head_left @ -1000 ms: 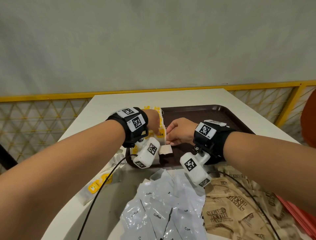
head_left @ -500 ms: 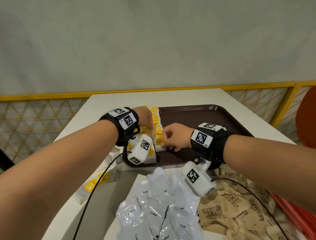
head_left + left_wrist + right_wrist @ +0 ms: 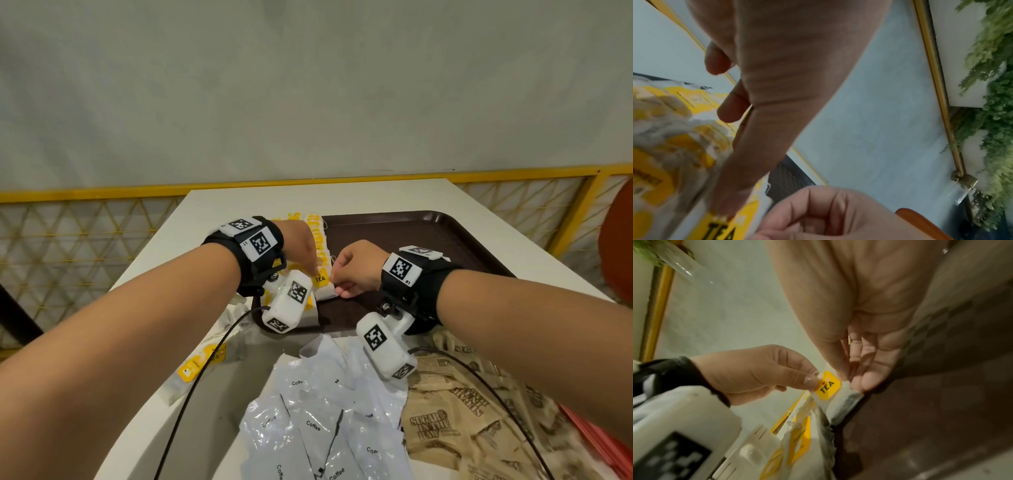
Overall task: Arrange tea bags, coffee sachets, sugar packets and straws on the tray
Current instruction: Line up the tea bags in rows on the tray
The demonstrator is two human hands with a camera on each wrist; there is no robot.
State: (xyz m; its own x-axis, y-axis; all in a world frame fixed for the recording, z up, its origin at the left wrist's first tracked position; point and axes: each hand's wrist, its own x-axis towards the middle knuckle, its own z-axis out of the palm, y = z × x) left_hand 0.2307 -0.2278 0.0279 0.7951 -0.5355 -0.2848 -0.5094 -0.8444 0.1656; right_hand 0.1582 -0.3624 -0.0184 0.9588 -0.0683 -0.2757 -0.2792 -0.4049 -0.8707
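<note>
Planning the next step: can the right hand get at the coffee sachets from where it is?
Probably yes: the coffee sachets lie uncovered on the table just below the right hand, but it is pinching a tea bag and must release that first.

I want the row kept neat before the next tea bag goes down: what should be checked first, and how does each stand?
1. White tea bag with yellow TEA tag held by both hands: ok.
2. Left hand pinches the tag: ok.
3. Right hand fingertips on the bag's edge: ok.
4. Bag inside the dark brown plastic tray: ok.
5. Bag flush with the row: cannot tell.
</note>
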